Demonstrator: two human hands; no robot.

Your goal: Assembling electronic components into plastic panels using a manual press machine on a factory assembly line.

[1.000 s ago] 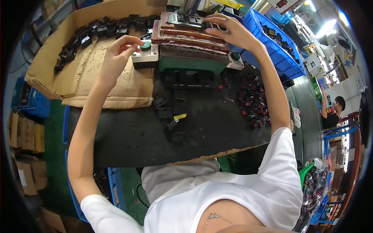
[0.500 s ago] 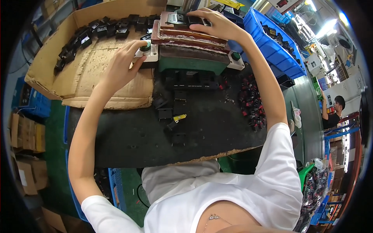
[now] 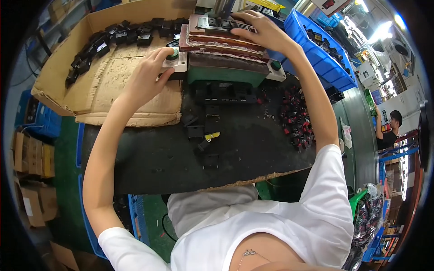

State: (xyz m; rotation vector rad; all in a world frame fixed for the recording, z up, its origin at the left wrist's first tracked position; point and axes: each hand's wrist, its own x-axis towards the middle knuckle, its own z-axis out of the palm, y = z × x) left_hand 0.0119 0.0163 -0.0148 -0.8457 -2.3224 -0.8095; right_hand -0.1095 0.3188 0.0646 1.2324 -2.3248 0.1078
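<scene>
Partly hides button [image 3: 173,54] under left hand [image 3: 145,76], thumb spread; straddles plate [image 3: 221,23] with right hand [image 3: 267,34], fingers parted; cannot tell if gripping

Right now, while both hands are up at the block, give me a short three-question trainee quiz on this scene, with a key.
1. Multiple choice: where are the fingers of the left hand?
A) At the yellow piece
B) At a green button
C) In the pile of red-and-black parts

2. True or false: the right hand is inside the blue bin.

3. Count: how many green buttons flank the layered block?

Key:
1. B.
2. False; it is at the top of the layered block.
3. Two; the other one is by the block's right end.
</scene>
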